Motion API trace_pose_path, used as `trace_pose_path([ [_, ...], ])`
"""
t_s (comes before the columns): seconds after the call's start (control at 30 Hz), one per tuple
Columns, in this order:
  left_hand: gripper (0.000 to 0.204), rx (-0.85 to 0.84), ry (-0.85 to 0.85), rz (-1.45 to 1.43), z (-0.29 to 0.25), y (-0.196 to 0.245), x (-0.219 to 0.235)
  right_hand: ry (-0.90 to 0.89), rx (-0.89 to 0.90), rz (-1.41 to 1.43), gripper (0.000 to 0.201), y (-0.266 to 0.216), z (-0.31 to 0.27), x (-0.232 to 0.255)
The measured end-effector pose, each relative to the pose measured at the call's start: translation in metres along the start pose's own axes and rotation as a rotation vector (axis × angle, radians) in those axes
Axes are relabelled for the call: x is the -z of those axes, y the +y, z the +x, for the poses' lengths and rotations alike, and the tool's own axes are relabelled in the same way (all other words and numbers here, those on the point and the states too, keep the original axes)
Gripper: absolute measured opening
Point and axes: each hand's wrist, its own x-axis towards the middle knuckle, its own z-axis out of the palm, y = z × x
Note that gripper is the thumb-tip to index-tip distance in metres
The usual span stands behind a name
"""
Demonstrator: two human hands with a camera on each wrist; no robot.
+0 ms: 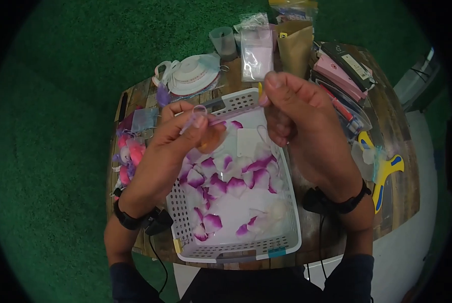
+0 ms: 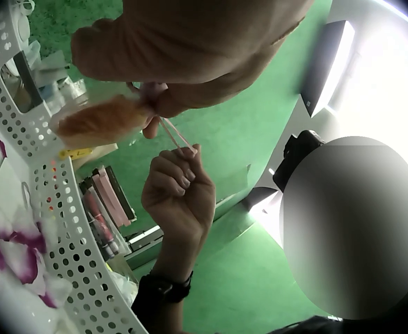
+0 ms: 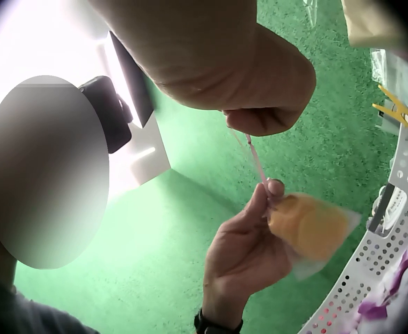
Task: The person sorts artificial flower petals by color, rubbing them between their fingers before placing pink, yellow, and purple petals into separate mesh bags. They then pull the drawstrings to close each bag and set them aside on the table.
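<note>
The left hand [image 1: 173, 136] pinches the neck of a small clear bag [image 3: 308, 226] with orange contents; the right hand [image 1: 304, 113], fingers curled, pinches a pink ribbon [image 3: 258, 162] stretched between them. The bag is over a white basket [image 1: 177, 207] of purple-and-white petals [image 1: 236, 187]; beyond, a ribbon roll [image 1: 190, 70] lies on the tabletop [image 1: 400, 136].

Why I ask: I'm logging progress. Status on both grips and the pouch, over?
Left grip pinches orange-filled pouch at its top. Right grip pinches pink cord, strung between both. Pouch over basket. Nothing visibly in the way.
</note>
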Motion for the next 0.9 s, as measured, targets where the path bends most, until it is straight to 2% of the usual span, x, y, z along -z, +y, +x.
trace_pose_path([
  [0.07, 0.034, -0.067, -0.077, 0.031, 0.003, -0.003, 0.003, 0.002, 0.020, -0.004, 0.024, 0.001, -0.001, 0.003],
  [0.1, 0.034, 0.143, -0.072, -0.272, 0.000, 0.013, -0.009, 0.030, 0.042, -0.004, 0.023, 0.000, -0.001, 0.004],
  [0.13, 0.034, 0.218, -0.101, -0.324, 0.002, 0.014, -0.009, 0.082, 0.047, 0.030, 0.029, -0.004, -0.001, 0.003],
  [0.17, 0.035, 0.291, -0.132, -0.378, 0.006, 0.013, -0.009, 0.046, 0.055, 0.029, 0.029, -0.007, 0.000, 0.000],
  [0.2, 0.035, 0.295, -0.129, -0.380, 0.008, 0.015, -0.011, 0.114, 0.082, -0.002, 0.028, -0.009, 0.000, -0.001],
  [0.23, 0.034, 0.288, -0.125, -0.438, 0.010, 0.012, -0.015, 0.188, 0.110, -0.033, 0.028, -0.010, -0.001, -0.001],
  [0.3, 0.031, 0.267, -0.100, -0.545, 0.018, 0.005, -0.022, 0.093, 0.135, -0.081, 0.027, -0.009, -0.002, 0.008],
  [0.37, 0.031, 0.181, 0.021, -0.623, 0.023, 0.009, -0.034, 0.057, 0.005, 0.004, 0.026, -0.008, -0.004, 0.005],
  [0.4, 0.032, 0.115, 0.025, -0.729, 0.027, 0.011, -0.035, 0.018, -0.072, 0.087, 0.025, -0.008, -0.005, 0.002],
  [0.43, 0.032, 0.103, 0.041, -0.725, 0.028, 0.013, -0.038, -0.002, -0.071, 0.085, 0.025, -0.006, -0.006, 0.001],
  [0.5, 0.033, -0.059, 0.153, -0.870, 0.032, 0.025, -0.042, -0.069, -0.281, 0.247, 0.024, -0.003, -0.006, 0.002],
  [0.57, 0.032, -0.110, 0.158, -0.894, 0.031, 0.039, -0.041, -0.114, -0.293, 0.275, 0.022, -0.004, -0.008, 0.001],
  [0.63, 0.031, -0.069, 0.008, -0.963, 0.024, 0.049, -0.040, -0.207, -0.377, 0.292, 0.022, -0.009, -0.006, 0.001],
  [0.67, 0.032, -0.085, -0.007, -0.863, 0.019, 0.056, -0.045, -0.209, -0.372, 0.294, 0.022, -0.013, -0.006, -0.004],
  [0.73, 0.034, -0.078, -0.139, -0.672, 0.003, 0.068, -0.043, 0.306, -0.433, 0.424, 0.024, -0.024, -0.005, -0.021],
  [0.77, 0.032, -0.033, -0.222, -0.609, -0.003, 0.075, -0.039, 0.259, -0.208, 0.135, 0.023, -0.002, 0.002, -0.010],
  [0.8, 0.032, -0.028, -0.234, -0.602, -0.005, 0.076, -0.035, 0.268, -0.202, 0.146, 0.023, -0.007, 0.006, 0.004],
  [0.87, 0.028, 0.195, -0.360, -0.624, -0.010, 0.074, -0.032, -0.300, -0.343, 0.455, 0.020, -0.018, 0.010, 0.034],
  [0.9, 0.025, 0.222, -0.394, -0.603, -0.007, 0.072, -0.028, -0.303, -0.297, 0.374, 0.019, -0.021, 0.007, 0.032],
])
